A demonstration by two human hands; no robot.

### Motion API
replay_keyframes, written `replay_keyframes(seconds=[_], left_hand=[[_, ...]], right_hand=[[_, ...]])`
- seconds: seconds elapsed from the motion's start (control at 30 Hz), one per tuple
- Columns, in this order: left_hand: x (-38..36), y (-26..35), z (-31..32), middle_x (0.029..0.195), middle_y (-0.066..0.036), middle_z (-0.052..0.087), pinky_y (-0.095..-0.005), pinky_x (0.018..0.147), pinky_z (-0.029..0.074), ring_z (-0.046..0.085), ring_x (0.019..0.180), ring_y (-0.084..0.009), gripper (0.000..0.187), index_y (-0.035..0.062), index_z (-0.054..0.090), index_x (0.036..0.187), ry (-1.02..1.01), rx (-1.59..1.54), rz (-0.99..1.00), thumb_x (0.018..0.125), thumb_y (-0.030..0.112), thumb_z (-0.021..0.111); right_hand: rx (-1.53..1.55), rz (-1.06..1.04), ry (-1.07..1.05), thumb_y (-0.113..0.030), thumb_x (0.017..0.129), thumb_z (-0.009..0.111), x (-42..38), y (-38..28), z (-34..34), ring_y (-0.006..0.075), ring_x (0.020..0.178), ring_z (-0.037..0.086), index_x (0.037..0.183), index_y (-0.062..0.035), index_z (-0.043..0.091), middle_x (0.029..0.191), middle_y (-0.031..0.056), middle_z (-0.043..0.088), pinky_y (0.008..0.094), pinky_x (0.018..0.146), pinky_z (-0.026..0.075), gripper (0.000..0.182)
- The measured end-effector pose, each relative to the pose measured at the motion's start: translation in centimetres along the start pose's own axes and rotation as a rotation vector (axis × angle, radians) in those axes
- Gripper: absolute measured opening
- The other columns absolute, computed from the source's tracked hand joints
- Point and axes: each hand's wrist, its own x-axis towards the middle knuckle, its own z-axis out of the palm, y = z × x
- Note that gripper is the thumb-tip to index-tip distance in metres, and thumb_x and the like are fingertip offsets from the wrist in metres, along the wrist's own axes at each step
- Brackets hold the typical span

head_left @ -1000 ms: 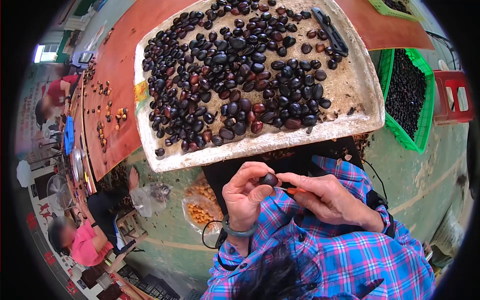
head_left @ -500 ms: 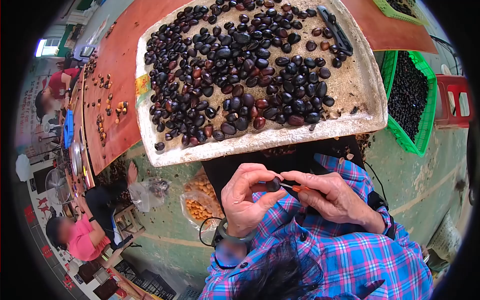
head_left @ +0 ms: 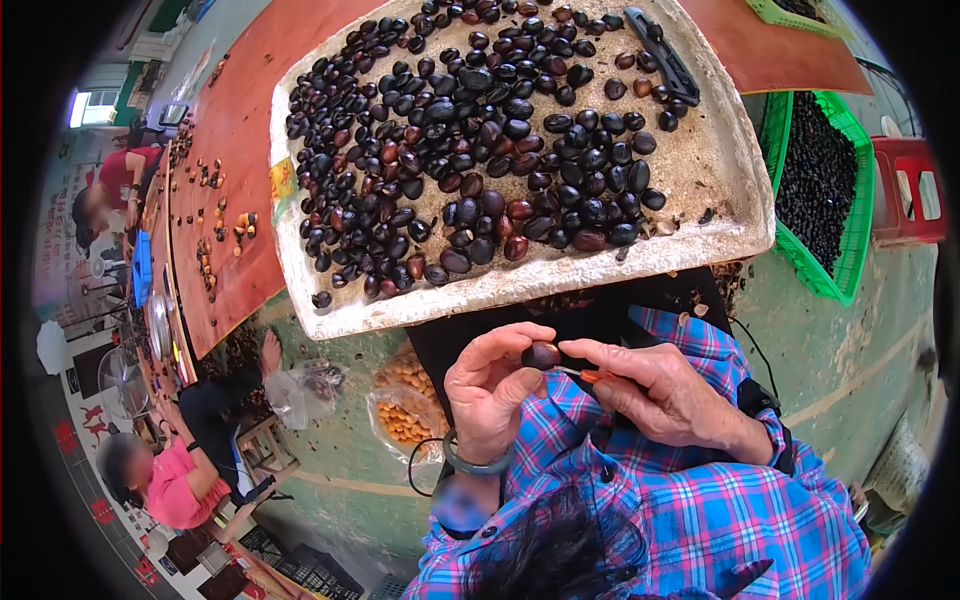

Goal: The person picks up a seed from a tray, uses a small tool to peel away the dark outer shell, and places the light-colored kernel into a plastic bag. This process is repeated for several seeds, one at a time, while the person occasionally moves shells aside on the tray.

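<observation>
My left hand (head_left: 490,388) pinches one dark, glossy nut-like seed (head_left: 541,355) between thumb and fingertips. In my right hand (head_left: 668,392) is a small tool with an orange handle (head_left: 597,376), mostly hidden by the fingers. Its thin metal tip points at the seed, and my right index fingertip is at the seed's edge. Both hands are above my lap, just below the front rim of a white foam tray (head_left: 530,305). Many loose dark seeds (head_left: 480,130) lie in the tray. A dark utility knife (head_left: 662,55) rests by its right side.
A green basket (head_left: 850,240) of small dark seeds stands right, beside a red stool (head_left: 910,190). Left on the floor are bags of yellowish kernels (head_left: 405,418) and a clear plastic bag (head_left: 300,395). Two people sit at left, one in a pink shirt (head_left: 180,485).
The seed has turned in my left fingers and shows a browner side. It has risen slightly with that hand. My right hand keeps the tool beside it.
</observation>
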Motion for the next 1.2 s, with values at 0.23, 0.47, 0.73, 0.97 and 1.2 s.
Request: replay_keyframes(seconds=[0.23, 0.47, 0.73, 0.97, 1.2], left_hand=[[-0.1, -0.1, 0.3, 0.112, -0.020, 0.055, -0.0259, 0.072, 0.053, 0.061, 0.091, -0.0196, 0.028, 0.0004, 0.056, 0.104, 0.006, -0.036, -0.014, 0.077, 0.000, 0.065], [-0.1, -0.9, -0.4, 0.111, -0.016, 0.052, -0.0278, 0.079, 0.050, 0.059, 0.091, -0.0189, 0.034, -0.0002, 0.057, 0.103, -0.013, -0.019, 0.086, 0.071, -0.004, 0.069], [-0.1, -0.4, 0.2, 0.108, -0.016, 0.058, -0.0279, 0.082, 0.049, 0.059, 0.093, -0.0171, 0.036, 0.0009, 0.058, 0.103, 0.046, -0.019, 0.027, 0.070, -0.005, 0.070], [0.1, -1.2, 0.1, 0.107, -0.017, 0.058, -0.0275, 0.083, 0.048, 0.059, 0.093, -0.0177, 0.033, 0.0013, 0.059, 0.100, 0.028, -0.121, 0.029, 0.069, -0.005, 0.070], [0.1, -1.0, 0.0, 0.106, -0.017, 0.058, -0.0286, 0.084, 0.047, 0.058, 0.095, -0.0199, 0.035, 0.0010, 0.058, 0.101, 0.029, -0.125, 0.041, 0.068, -0.008, 0.067]], right_hand=[[0.008, -0.003, 0.015, -0.001, 0.084, 0.054, 0.1, -0.5, -0.1, 0.0194, 0.056, 0.055, 0.125, -0.0034, 0.047, 0.076, 0.0178, 0.059, 0.0297, 0.053, 0.044, 0.042], [-0.095, -0.179, 0.046, 0.001, 0.083, 0.054, 0.0, 0.2, 0.3, 0.0164, 0.059, 0.054, 0.126, -0.0041, 0.046, 0.075, 0.0152, 0.059, 0.0278, 0.057, 0.045, 0.044], [0.012, -0.027, 0.013, 0.004, 0.082, 0.053, 0.2, -0.1, 0.1, 0.0132, 0.057, 0.049, 0.127, -0.0051, 0.046, 0.072, 0.0138, 0.056, 0.0267, 0.054, 0.043, 0.047], [-0.022, -0.089, 0.043, 0.003, 0.082, 0.053, 0.1, 0.1, 0.5, 0.0207, 0.060, 0.056, 0.128, -0.0055, 0.045, 0.083, 0.0178, 0.060, 0.0291, 0.056, 0.045, 0.048], [-0.004, -0.021, 0.019, 0.000, 0.084, 0.054, 0.1, -0.8, 0.2, 0.0194, 0.061, 0.057, 0.130, -0.0064, 0.043, 0.088, 0.0198, 0.061, 0.0285, 0.056, 0.045, 0.048]])
